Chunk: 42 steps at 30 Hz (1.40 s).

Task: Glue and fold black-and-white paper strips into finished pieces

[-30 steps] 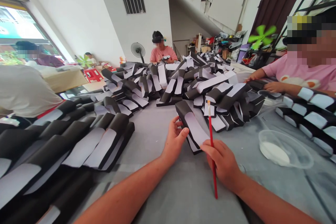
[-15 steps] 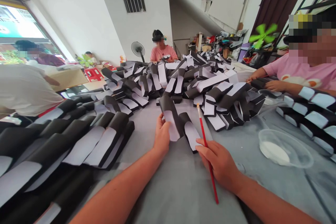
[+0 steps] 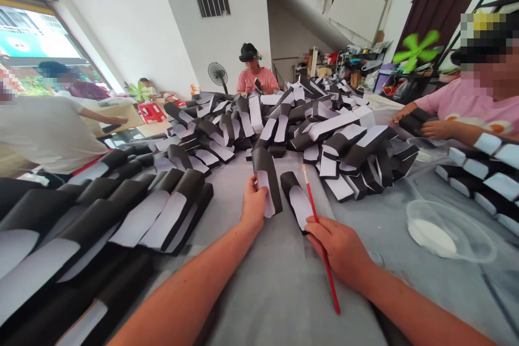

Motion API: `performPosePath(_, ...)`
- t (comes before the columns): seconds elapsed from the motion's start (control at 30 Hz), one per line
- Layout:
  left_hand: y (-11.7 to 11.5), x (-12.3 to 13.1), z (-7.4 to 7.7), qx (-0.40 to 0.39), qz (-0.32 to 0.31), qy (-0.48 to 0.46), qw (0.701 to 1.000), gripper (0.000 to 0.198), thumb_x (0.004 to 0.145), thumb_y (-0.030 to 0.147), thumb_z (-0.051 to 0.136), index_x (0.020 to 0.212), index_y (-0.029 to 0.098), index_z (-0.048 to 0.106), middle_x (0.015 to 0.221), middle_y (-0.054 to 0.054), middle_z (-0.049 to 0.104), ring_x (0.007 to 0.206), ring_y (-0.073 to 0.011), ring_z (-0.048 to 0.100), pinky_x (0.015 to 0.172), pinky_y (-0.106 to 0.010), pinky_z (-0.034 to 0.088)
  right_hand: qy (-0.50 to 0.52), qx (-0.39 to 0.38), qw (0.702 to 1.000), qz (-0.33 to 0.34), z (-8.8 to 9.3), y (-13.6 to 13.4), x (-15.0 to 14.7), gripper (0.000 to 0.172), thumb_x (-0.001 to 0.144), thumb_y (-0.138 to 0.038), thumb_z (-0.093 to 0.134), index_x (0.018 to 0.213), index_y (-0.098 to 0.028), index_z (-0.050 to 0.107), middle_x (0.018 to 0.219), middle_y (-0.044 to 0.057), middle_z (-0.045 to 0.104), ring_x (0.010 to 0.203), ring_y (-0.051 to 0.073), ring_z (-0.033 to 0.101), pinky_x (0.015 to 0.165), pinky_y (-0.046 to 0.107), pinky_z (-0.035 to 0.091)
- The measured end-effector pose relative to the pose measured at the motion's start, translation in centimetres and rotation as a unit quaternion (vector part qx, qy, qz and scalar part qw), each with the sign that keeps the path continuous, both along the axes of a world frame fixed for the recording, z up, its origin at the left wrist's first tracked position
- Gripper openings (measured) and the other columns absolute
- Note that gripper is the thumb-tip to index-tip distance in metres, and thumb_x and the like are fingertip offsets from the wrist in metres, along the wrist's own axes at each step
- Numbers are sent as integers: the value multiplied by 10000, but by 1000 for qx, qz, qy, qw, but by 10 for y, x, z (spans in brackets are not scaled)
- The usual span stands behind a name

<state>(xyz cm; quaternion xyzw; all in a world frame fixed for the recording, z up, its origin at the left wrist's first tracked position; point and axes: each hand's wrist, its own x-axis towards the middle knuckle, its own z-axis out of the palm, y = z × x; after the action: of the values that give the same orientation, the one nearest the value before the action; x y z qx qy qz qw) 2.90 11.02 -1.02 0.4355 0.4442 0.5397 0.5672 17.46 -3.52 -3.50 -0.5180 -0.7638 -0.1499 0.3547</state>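
Note:
My left hand (image 3: 253, 210) grips a folded black card piece with a white flap (image 3: 266, 178), lifted a little off the grey table. A second black and white piece (image 3: 297, 200) lies on the table just right of it. My right hand (image 3: 339, 248) is closed round a red-handled paintbrush (image 3: 320, 238), its bristle tip pointing away from me beside that second piece.
A big heap of the same black and white pieces (image 3: 324, 135) fills the table's middle, with rows of them (image 3: 121, 216) at my left. A clear bowl of white glue (image 3: 446, 227) stands at right. Three people sit around the table; a person in pink (image 3: 466, 111) is nearest, at right.
My left hand took the top piece off the pair in front of me and carried it to the left and up. The right hand with the brush stayed near the remaining piece.

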Motion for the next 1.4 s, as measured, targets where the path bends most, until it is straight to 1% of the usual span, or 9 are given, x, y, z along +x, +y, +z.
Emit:
performPosePath(0.1, -1, 0, 0, 2, -16, -7, 1000, 358, 628, 195, 595, 982, 191, 545, 874, -9, 647, 670, -119, 602, 582, -216, 438, -6, -38, 999, -16, 0, 0, 0, 211, 899, -121, 399, 868, -189, 597, 739, 22, 622, 645, 136, 581, 571, 237, 431)
performPosePath(0.17, -2, 0, 1, 2, -29, -10, 1000, 374, 628, 254, 650, 982, 187, 547, 868, -16, 647, 681, -133, 617, 579, -224, 449, -10, -49, 998, -25, 0, 0, 0, 238, 890, -99, 379, 830, -190, 591, 673, 2, 572, 582, 126, 527, 543, 229, 385)
performPosePath(0.33, -4, 1, 0, -14, -34, -27, 999, 564, 545, 172, 742, 1063, 185, 520, 877, -30, 663, 684, -138, 628, 583, -229, 486, -7, -33, 999, -22, -1, -1, 0, 254, 887, -83, 366, 823, -184, 590, 669, -1, 548, 562, 117, 487, 543, 227, 353)
performPosePath(0.5, -2, 1, -4, 0, -46, -44, 998, 483, 549, 179, 748, 993, 175, 558, 867, -38, 669, 685, -144, 625, 638, -267, 511, 3, 4, 999, -33, -1, -1, 0, 250, 886, -80, 377, 821, -184, 594, 659, -3, 530, 549, 116, 468, 540, 228, 350)
performPosePath(0.77, -3, 1, -4, 3, -65, -35, 997, 410, 524, 224, 744, 906, 159, 610, 802, -26, 664, 654, -143, 599, 616, -267, 494, 40, 39, 998, -36, -2, -3, 3, 215, 891, -100, 401, 920, -179, 599, 750, 26, 603, 630, 121, 556, 575, 217, 428)
performPosePath(0.93, -4, 2, -4, -4, -53, -37, 998, 366, 551, 179, 701, 906, 155, 615, 798, -21, 666, 641, -135, 593, 593, -254, 494, 49, 50, 996, -47, -5, -3, 4, 241, 861, -55, 406, 950, -188, 587, 809, 38, 626, 653, 126, 582, 584, 227, 469)
performPosePath(1.03, -4, 2, -5, -3, -50, -34, 998, 350, 564, 160, 675, 909, 156, 616, 805, -23, 671, 655, -137, 598, 604, -253, 494, 55, 59, 995, -52, -5, -3, 4, 265, 847, -44, 414, 979, -194, 588, 853, 46, 641, 727, 143, 619, 637, 246, 502)
performPosePath(1.2, -5, 3, -5, -13, -50, -41, 998, 349, 565, 149, 653, 911, 157, 608, 806, -25, 669, 664, -146, 602, 615, -265, 495, 55, 73, 994, -53, -3, -4, 3, 270, 836, -34, 448, 1010, -186, 588, 889, 53, 640, 775, 149, 623, 682, 251, 513)
performPosePath(1.4, -5, 3, -5, -26, -53, -57, 997, 349, 567, 129, 636, 913, 152, 599, 774, -22, 659, 639, -146, 590, 596, -268, 484, 53, 105, 991, -58, -1, -3, 4, 245, 844, -58, 443, 979, -196, 595, 860, 49, 634, 743, 151, 617, 645, 254, 512)
